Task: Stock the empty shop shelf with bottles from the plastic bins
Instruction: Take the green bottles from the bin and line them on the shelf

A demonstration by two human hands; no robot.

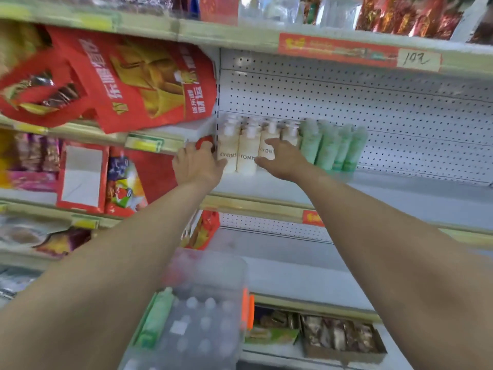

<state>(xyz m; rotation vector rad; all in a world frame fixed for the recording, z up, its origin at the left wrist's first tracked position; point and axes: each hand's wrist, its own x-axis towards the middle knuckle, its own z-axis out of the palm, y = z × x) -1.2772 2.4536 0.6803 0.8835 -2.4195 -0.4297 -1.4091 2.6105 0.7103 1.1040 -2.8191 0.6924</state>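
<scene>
Both sides of the cream bottles (246,153) I squeeze, keeping rows tidy: right hand (282,158) fingers apart, left hand (198,166) fingers unclear.

Upright cream pump bottles (246,153) lettered ZYOME stand in rows at the left end of the white shelf (400,188), green bottles (330,148) touching their right side, and a clear plastic bin (229,276) of bottles sits below the shelf.
</scene>
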